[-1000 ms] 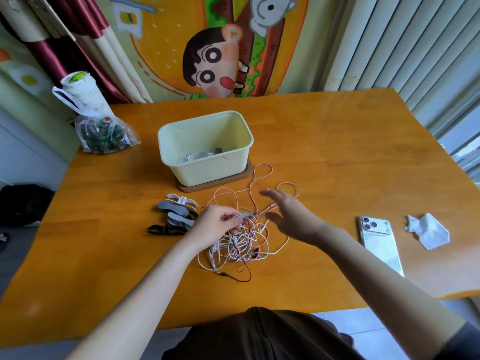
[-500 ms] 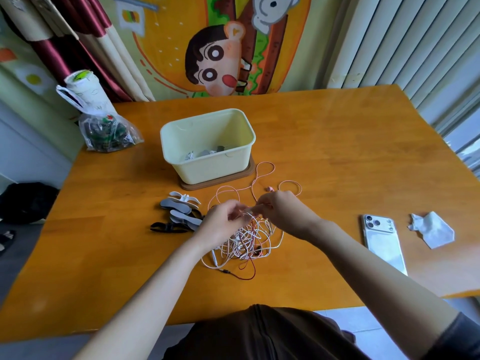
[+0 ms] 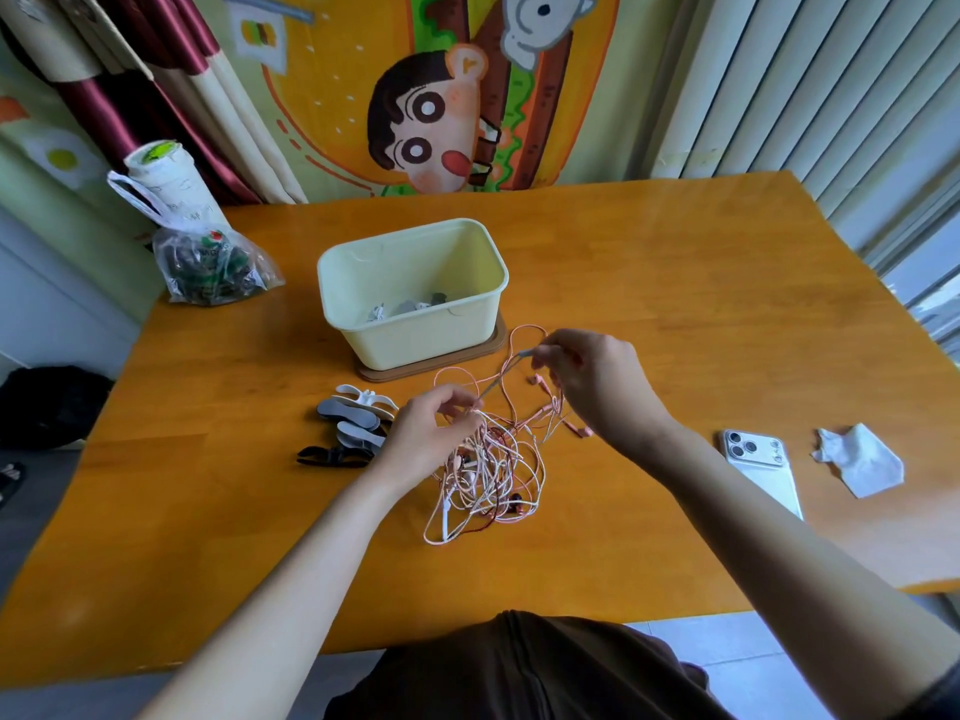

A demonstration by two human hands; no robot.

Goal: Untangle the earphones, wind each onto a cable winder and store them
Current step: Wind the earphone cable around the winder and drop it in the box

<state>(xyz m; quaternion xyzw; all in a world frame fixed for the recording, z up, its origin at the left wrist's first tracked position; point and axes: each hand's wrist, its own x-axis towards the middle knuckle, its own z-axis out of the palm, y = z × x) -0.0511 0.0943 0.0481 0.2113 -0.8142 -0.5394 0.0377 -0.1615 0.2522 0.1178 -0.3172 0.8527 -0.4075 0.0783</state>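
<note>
The tangled earphones [image 3: 488,459] lie in the middle of the frame on the orange wooden counter [image 3: 649,283], a loose heap of pink, white and dark red cables. The left hand [image 3: 426,439] pinches some strands at the top of the heap. The right hand [image 3: 592,381], a little higher and to the right, pinches the end of one cable, which runs tight between both hands. Just left of the heap are the cable winders [image 3: 358,423], grey, white and black. Behind them stands the pale yellow storage box [image 3: 421,340]. A white phone [image 3: 758,465] and a crumpled tissue [image 3: 862,459] lie at the right.
</note>
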